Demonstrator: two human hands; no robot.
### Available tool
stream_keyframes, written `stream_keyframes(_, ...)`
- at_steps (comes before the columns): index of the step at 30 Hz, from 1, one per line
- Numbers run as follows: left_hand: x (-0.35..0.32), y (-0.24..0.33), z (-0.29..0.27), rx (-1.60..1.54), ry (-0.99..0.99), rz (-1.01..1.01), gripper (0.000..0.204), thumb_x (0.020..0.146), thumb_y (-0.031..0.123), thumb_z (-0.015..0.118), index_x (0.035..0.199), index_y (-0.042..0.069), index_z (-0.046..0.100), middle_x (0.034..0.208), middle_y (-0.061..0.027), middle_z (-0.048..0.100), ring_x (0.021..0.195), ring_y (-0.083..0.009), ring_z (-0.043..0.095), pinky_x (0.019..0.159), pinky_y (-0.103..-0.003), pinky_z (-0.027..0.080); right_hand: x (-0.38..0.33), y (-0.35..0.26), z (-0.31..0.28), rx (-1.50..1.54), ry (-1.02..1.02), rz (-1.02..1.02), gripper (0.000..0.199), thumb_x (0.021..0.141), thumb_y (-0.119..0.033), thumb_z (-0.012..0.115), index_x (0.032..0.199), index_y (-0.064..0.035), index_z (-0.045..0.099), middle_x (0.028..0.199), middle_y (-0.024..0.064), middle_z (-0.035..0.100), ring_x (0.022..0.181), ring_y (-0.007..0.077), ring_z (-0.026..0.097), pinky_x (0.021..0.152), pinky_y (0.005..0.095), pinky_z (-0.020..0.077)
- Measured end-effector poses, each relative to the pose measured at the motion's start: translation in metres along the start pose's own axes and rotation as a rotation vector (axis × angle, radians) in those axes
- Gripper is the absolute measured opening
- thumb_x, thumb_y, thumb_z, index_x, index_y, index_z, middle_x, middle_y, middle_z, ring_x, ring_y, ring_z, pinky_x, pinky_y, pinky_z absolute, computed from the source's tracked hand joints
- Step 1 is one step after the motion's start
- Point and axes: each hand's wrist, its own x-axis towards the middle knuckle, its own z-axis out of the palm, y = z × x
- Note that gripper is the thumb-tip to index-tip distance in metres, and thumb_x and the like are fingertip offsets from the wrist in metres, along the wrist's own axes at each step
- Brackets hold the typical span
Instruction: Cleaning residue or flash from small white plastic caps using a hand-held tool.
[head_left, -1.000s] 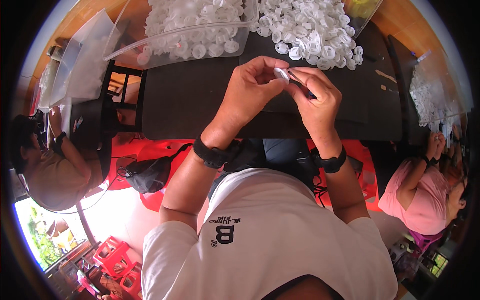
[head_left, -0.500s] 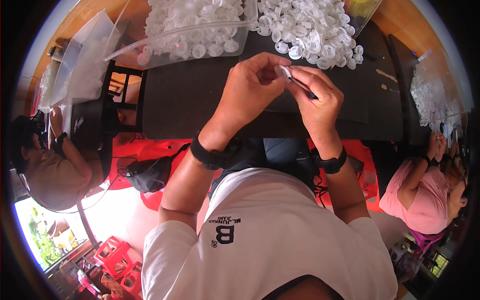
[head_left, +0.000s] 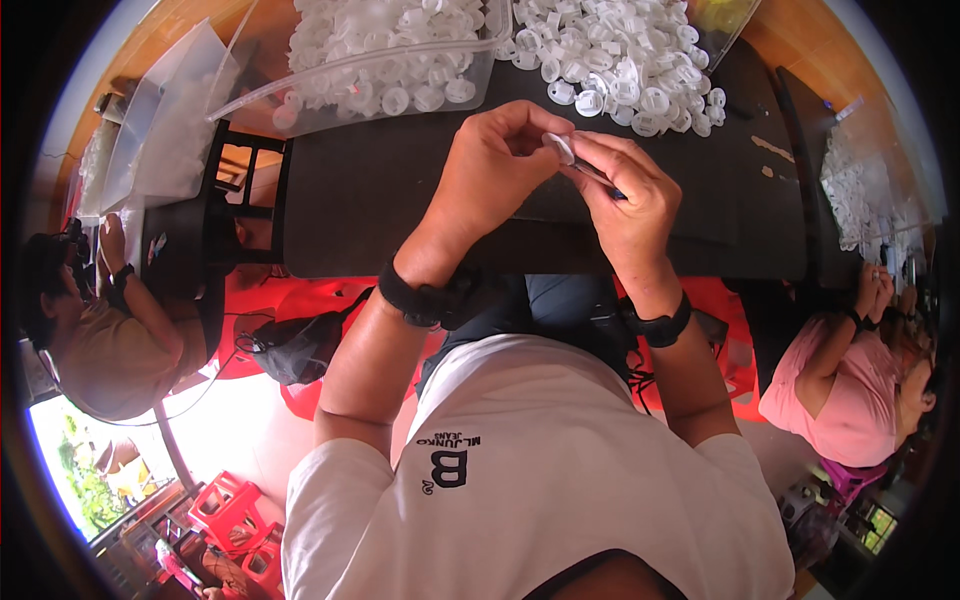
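Between the thumb and fingers of my left hand (head_left: 505, 165) is a small round white plastic piece (head_left: 560, 149), tilted on its edge. My right hand (head_left: 632, 190) is closed on a thin tool with a slim shaft and dark end (head_left: 617, 194); its exact kind is hidden by my fingers. The tool's tip reaches the plastic piece, and both hands meet above the dark table (head_left: 370, 200). Just beyond them lies a loose heap of similar white plastic pieces (head_left: 625, 70).
A clear plastic bin (head_left: 350, 68) full of white pieces stands at the far left of the table. Co-workers sit on either side, one in a brown top (head_left: 120, 350), one in pink (head_left: 840, 390). Red stools (head_left: 225, 510) stand at lower left.
Both hands have shifted slightly left with the plastic piece and the tool. The piece's tilt has changed a little. My grips look the same.
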Motion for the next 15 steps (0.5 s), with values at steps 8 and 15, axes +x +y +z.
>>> stream_keyframes(8, 0.009, -0.018, -0.001, -0.175, -0.074, -0.066, 0.018, 0.083, -0.006, 0.066, 0.101, -0.002, 0.065, 0.094, -0.0069, 0.069, 0.086, -0.0123, 0.067, 0.076, -0.025, 0.055, -0.008, 0.004, 0.002, 0.049, -0.026, 0.095, 0.030, 0.072, 0.011, 0.075, 0.097, -0.0039, 0.071, 0.096, 0.0100, 0.072, 0.080, 0.0215, 0.071, 0.064, 0.0288, 0.0573)
stream_keyframes(15, -0.002, -0.006, 0.004, -0.272, -0.066, -0.085, 0.028, 0.089, 0.003, 0.067, 0.116, -0.001, 0.062, 0.104, -0.0078, 0.068, 0.094, -0.0135, 0.066, 0.085, -0.028, 0.054, -0.004, 0.006, -0.014, 0.243, -0.073, 0.453, 0.022, 0.078, 0.002, 0.076, 0.099, -0.0046, 0.073, 0.090, 0.0025, 0.072, 0.067, 0.0044, 0.060, 0.056, 0.0205, 0.0469)
